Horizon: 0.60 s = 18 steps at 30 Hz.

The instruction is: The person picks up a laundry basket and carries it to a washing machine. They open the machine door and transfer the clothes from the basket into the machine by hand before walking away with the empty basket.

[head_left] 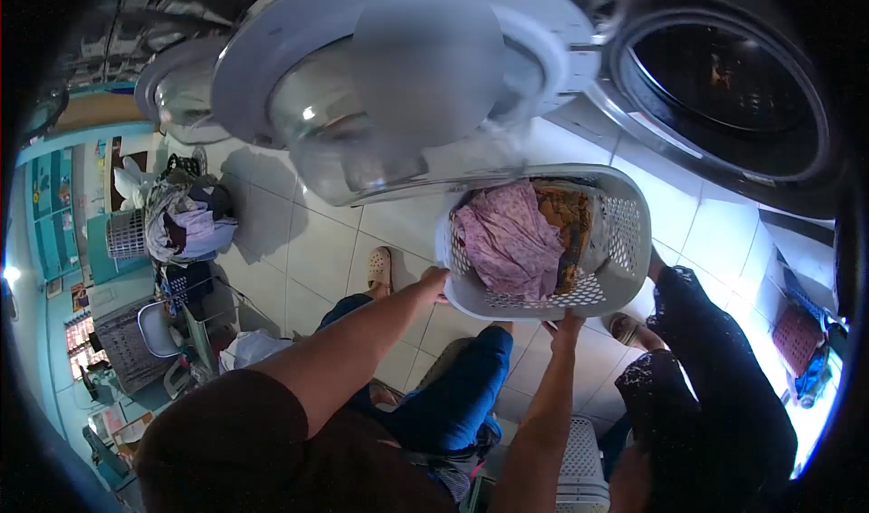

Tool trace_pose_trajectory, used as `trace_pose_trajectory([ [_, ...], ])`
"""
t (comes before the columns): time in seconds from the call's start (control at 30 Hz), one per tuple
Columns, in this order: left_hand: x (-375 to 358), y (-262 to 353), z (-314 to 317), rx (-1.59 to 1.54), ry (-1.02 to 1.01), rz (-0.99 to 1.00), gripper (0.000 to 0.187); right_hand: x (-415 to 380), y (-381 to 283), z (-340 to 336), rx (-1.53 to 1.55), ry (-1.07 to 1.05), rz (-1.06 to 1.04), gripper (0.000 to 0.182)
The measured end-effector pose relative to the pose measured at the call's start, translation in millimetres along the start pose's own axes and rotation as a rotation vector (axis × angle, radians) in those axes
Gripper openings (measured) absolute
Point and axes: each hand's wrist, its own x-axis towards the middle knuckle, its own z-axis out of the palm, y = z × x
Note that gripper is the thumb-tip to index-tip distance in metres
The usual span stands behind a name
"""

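A pale grey laundry basket [635,232] with perforated walls is held above the tiled floor. Inside it lie a crumpled pink patterned cloth [509,239] and a brown-orange patterned cloth [567,223]. My left hand [434,284] is closed on the basket's left end. At the near rim, my right hand [568,325] grips the basket too, its fingertips partly hidden. Just beyond the basket hangs the open round door [244,69] of a front-loading machine, its clear bowl close to the far rim.
To my right stands another person in a dark lace sleeve [706,332], with a hand near the basket's right end. A dark round machine door [724,87] is at upper right. Piled laundry [186,219] sits at left. White baskets [579,468] stand below my right arm.
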Motion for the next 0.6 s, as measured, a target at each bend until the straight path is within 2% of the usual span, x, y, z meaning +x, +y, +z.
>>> trace_pose_trajectory([
  [0.1,21,-24,-29,0.012,-0.108,0.042,0.036,-8,19,16,-0.068,0.104,0.03,0.053],
  [0.2,42,-35,-83,0.089,-0.05,0.108,0.037,-23,69,54,-0.067,0.126,0.059,0.046],
  [0.23,53,-35,-101,0.185,-0.138,0.171,0.037,-29,79,64,-0.026,0.123,0.066,0.039],
  [0.33,95,-59,-168,0.135,-0.128,0.175,0.037,-45,149,92,0.035,0.035,0.067,0.038],
  [0.43,125,-82,-216,-0.051,-0.036,0.139,0.038,-78,185,137,0.021,0.165,0.229,0.028],
  [0.47,134,-88,-233,-0.107,-0.006,0.123,0.039,-84,203,147,0.033,0.171,0.226,0.029],
  [0.5,145,-96,-254,-0.031,-0.045,0.187,0.038,-86,221,153,0.043,0.179,0.219,0.03],
  [0.57,46,-44,-290,0.434,0.246,0.292,0.037,-111,268,180,0.11,0.17,0.192,0.03],
  [0.6,44,-41,-305,0.501,0.297,0.304,0.036,-127,284,191,0.157,0.155,0.161,0.029],
])
